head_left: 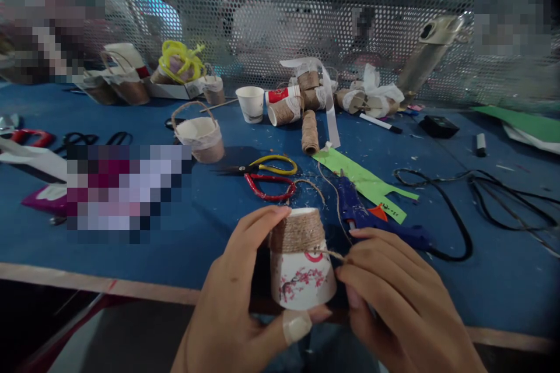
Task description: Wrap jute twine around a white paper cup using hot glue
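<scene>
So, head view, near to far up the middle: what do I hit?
Partly twine-wrapped cup held in the left hand → scissors with one yellow and one red handle → twine spool → perforated panel.

Left-hand grip (231, 282), bandaged thumb (282, 327), holds inverted paper cup (303, 288); right-hand grip (389, 280) pinches strand of twine (301, 235) wound around cup's narrow upper part. Blue surface (175, 245): glue gun (359, 214) just beside right-hand grip, scissors (251, 171) beyond cup, twine spool (310, 133), green strip (365, 178), small handled basket (205, 150) farther left.
</scene>
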{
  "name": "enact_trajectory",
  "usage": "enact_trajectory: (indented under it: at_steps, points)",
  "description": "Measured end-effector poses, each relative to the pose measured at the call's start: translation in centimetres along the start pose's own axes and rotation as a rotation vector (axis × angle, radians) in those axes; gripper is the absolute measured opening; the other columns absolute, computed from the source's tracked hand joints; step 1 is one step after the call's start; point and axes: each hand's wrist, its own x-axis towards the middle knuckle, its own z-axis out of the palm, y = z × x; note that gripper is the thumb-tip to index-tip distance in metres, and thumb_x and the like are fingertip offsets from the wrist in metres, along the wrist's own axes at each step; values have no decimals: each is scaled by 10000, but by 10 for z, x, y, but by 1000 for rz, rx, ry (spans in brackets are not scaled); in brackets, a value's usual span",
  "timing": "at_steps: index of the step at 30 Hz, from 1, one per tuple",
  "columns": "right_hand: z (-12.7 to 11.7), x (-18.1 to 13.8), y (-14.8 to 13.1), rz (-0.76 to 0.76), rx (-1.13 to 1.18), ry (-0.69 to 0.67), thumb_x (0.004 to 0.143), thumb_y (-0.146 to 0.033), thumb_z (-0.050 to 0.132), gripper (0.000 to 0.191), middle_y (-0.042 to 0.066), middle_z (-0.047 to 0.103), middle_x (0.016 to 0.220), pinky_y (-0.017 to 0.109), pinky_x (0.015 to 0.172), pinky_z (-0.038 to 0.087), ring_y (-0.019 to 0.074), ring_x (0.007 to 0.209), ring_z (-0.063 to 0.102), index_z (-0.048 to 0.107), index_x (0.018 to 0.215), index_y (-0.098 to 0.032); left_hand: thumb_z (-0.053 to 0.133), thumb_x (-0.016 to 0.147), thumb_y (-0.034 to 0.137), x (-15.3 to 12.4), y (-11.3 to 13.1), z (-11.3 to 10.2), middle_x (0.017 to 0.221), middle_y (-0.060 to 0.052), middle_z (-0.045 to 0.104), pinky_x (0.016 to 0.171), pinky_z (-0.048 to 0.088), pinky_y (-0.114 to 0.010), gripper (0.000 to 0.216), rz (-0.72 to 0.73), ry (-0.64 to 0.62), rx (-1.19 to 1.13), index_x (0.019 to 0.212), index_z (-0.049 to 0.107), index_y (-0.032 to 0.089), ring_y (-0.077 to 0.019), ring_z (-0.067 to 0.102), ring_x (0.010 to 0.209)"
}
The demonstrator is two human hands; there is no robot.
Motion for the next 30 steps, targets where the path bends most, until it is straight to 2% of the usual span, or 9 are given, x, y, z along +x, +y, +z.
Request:
enact_trajectory:
  at_steps: [4,8,11,15,20,23,25,28,30]
  points:
    - [1,-1,-1,7,1,-6,925,-8,562,219,-13,773,845,400,995,679,135,765,732,660,1005,-188,784,975,690,0,0,1,1618,-61,628,1197,616,-550,808,16,23,-1,1672,439,472,-376,676,1453]
    - [1,-2,-1,7,10,-18,933,-4,566,227,-6,775,841,432,982,688,151,762,733,659,1019,-193,812,967,651,0,3,2,1656,-58,587,1100,687,-503,802,-57,29,-59,1668,454,494,-379,694,1443]
    - [0,-2,0,15,17,-20,946,-3,564,225,-6,768,835,431,978,685,154,759,730,649,1012,-201,862,940,611,0,4,2,1620,-78,620,1157,650,-567,840,-19,18,-30,1664,461,467,-400,695,1440]
    - [-1,-3,0,17,20,-28,963,-9,562,215,-4,762,839,424,997,669,153,764,724,647,1012,-200,822,962,652,-1,2,3,1635,-64,606,1074,703,-483,807,-21,40,-54,1666,467,481,-385,695,1443]
    - [0,-5,1,28,37,-39,966,0,580,209,2,756,863,413,1032,635,151,801,718,650,1014,-192,804,971,675,-3,3,5,1654,-39,594,1163,652,-501,794,-58,48,-67,1668,467,499,-384,636,1514]
    - [0,-5,1,35,36,-44,965,-5,586,199,-3,742,851,403,1046,618,149,803,710,651,1002,-190,831,968,628,-4,3,4,1658,-40,588,1010,726,-397,799,-52,46,-93,1669,472,494,-366,658,1492]
    - [0,-4,1,32,35,-32,961,-7,589,197,-7,741,846,391,1036,620,144,792,709,649,1000,-191,840,967,611,-5,2,3,1662,-44,580,981,732,-359,813,-37,28,-101,1676,462,487,-350,673,1478]
    - [-1,-3,0,32,36,-27,961,-8,580,206,-5,754,850,403,1018,636,150,791,719,641,1000,-201,844,955,615,-3,1,4,1634,-54,610,1130,677,-452,821,-9,44,-55,1672,472,468,-363,686,1462]
    - [-1,-3,1,28,40,-29,968,-12,570,209,-8,749,831,413,983,653,151,766,711,641,1002,-205,849,948,610,-2,2,4,1628,-55,618,1106,691,-469,818,-16,47,-56,1665,479,477,-375,699,1446]
